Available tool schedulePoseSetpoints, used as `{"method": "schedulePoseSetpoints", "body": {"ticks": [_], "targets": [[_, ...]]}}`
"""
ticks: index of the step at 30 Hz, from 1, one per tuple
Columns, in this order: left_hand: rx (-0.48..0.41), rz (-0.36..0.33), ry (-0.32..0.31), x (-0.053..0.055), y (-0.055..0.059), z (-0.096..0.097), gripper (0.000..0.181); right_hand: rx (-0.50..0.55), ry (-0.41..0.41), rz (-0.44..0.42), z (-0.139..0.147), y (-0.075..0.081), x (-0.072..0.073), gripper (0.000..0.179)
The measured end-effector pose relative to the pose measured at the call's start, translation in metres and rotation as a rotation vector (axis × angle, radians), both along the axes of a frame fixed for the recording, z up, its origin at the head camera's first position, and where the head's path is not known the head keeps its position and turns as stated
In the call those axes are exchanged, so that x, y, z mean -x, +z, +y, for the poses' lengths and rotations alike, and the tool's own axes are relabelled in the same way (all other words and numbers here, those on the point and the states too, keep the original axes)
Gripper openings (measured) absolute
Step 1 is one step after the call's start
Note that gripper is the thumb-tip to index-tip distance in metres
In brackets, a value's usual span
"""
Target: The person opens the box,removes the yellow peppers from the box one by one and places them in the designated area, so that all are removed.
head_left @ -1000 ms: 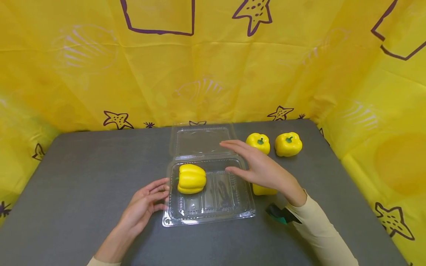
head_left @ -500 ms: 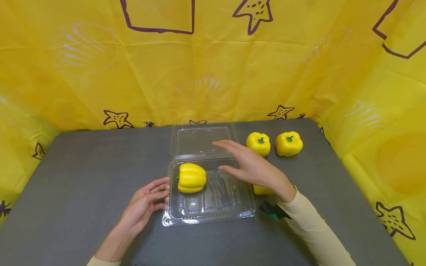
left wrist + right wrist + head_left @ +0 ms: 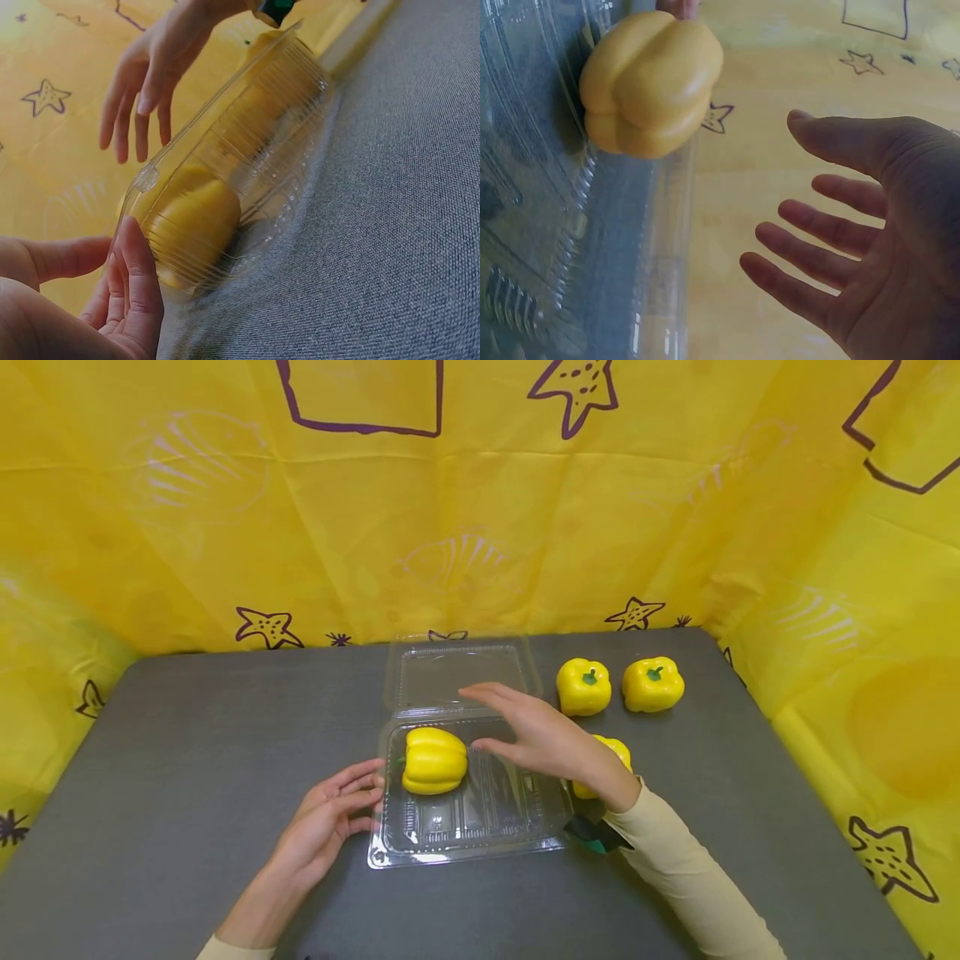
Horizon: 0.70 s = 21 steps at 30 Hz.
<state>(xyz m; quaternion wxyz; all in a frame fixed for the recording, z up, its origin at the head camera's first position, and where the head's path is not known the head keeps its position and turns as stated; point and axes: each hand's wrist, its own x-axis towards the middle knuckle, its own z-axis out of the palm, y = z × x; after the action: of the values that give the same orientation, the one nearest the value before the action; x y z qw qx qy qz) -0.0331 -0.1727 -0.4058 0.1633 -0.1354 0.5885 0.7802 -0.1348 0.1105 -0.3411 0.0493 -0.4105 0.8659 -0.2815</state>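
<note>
A clear plastic clamshell container (image 3: 480,852) lies on the dark table with its lid (image 3: 459,672) folded back. One yellow bell pepper (image 3: 435,762) lies on its side in the left part of the base, stem toward the left. My left hand (image 3: 330,818) pinches the container's left rim between thumb and fingers, as the left wrist view shows from the side. Above the base, right of that pepper, hovers my right hand (image 3: 532,731), its fingers extended and thumb apart. The right wrist view shows nothing in the right palm (image 3: 900,285).
Two yellow bell peppers, one (image 3: 583,687) beside the lid and another (image 3: 653,684) farther right, stand at the back right. A third pepper (image 3: 617,750) sits right of the base, partly behind my right wrist. Yellow printed cloth (image 3: 337,527) walls the table's back and sides.
My right hand has drifted left over the container toward the pepper inside, uncovering more of the pepper beside the base. My left hand has stayed at the rim.
</note>
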Motion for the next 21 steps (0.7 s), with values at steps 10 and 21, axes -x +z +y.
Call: {"method": "schedulePoseSetpoints", "body": {"ticks": [10, 21], "targets": [[0.008, 0.002, -0.008, 0.0, 0.001, 0.001, 0.051, -0.048, 0.037, -0.004, -0.018, -0.003, 0.001, 0.063], [0.007, 0.011, -0.018, -0.001, 0.0, 0.0, 0.05, -0.138, 0.102, -0.016, -0.041, -0.011, -0.001, 0.064]]}}
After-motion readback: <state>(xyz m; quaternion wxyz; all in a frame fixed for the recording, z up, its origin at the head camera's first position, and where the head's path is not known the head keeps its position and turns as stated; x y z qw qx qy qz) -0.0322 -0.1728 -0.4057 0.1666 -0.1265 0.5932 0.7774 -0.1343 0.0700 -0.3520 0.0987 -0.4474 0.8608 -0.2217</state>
